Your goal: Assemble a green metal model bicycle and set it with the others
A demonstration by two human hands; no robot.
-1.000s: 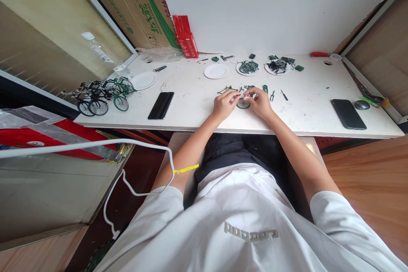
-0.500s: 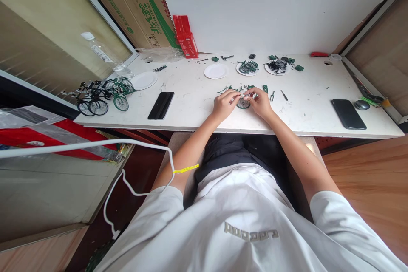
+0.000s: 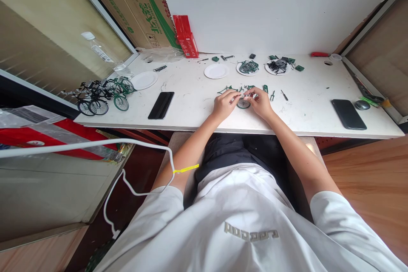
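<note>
My left hand (image 3: pixel 227 104) and my right hand (image 3: pixel 259 102) meet over the middle of the table, fingertips pinched close together. Between them is a tiny pale piece, too small to name. Just under the fingertips lies a toy bicycle wheel (image 3: pixel 244 103) with thin spokes, partly covered by my fingers. A green toy bicycle frame (image 3: pixel 228 89) lies behind my left hand. Right of my right hand are a green plastic part (image 3: pixel 265 88), a small fork-shaped part (image 3: pixel 272 95) and a small screwdriver (image 3: pixel 284 95).
White plates hold green parts (image 3: pixel 248 67) and black parts (image 3: pixel 278 66); another plate (image 3: pixel 216 71) stands beside them. Assembled toy bicycles (image 3: pixel 102 95) crowd the left end. Phones lie at left (image 3: pixel 161 105) and right (image 3: pixel 348 114). A white cable (image 3: pixel 140 140) crosses near my left arm.
</note>
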